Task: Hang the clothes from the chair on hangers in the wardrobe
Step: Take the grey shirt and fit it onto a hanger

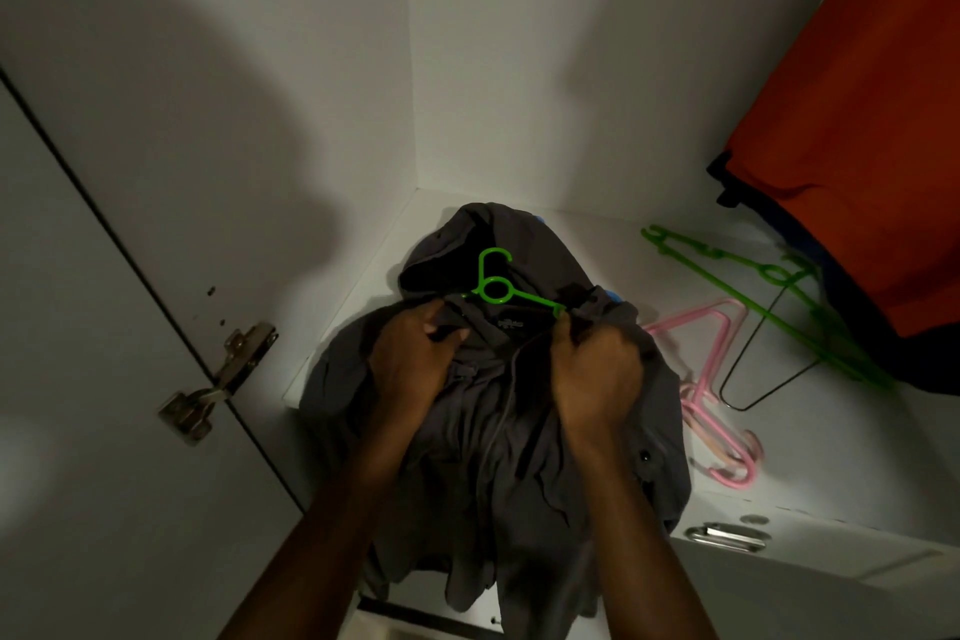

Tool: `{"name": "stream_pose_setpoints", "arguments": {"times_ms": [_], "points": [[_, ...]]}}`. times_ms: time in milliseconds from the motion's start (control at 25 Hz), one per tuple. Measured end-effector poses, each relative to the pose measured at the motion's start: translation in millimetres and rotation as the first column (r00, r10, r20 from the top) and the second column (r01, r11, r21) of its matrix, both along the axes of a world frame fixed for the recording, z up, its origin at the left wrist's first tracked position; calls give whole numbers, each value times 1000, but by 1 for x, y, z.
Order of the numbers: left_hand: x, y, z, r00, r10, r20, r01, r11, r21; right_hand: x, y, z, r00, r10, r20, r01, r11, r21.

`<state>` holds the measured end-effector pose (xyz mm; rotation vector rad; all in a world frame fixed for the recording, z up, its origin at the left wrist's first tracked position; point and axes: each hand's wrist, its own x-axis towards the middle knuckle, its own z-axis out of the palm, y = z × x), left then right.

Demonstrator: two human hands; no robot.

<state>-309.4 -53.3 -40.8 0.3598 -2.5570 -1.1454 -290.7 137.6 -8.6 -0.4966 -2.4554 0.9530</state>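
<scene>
Hoodie hides most of the green hanger on the shelf; left hand and right hand both clutch its collar.

Both bare forearms reach forward and up from the lower edge, close together; the left hand grips dark cloth, thumb tucked under; the right hand is fisted, pinching cloth at its fingertips.
</scene>
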Motion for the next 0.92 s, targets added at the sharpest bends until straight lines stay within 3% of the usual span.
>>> {"name": "stream_pose_setpoints", "arguments": {"times_ms": [80, 160, 240, 360, 480, 600, 760, 920], "points": [[-9, 12, 6, 996, -37, -77, 44, 995, 91, -12, 1, 8, 973, -30, 230, 23, 999, 31], [-24, 25, 9, 992, -58, -115, 73, 988, 135, -18, -3, 12, 953, -12, 302, -9, 998, 67], [-41, 36, 10, 997, -44, -68, 51, 994, 99, -22, -3, 14, 961, -6, 277, -1, 1000, 22], [-56, 47, 8, 1000, 23, 20, -24, 1000, 19, -28, 8, 4, 994, 2, 110, 32, 952, -306], [-56, 55, 2, 993, 89, 72, -82, 991, -105, -31, 23, -6, 998, 60, 13, -34, 720, -693], [-54, 59, -3, 986, 144, 87, -129, 979, -157, -33, 28, -8, 996, 86, -20, -67, 597, -799], [-54, 58, -11, 991, 113, 66, -101, 981, -164, -31, 14, -13, 991, 59, -120, -128, 666, -735], [-57, 46, -18, 998, 18, 58, -18, 1000, 4, -31, -4, -25, 980, 33, -197, -146, 788, -598]]}}
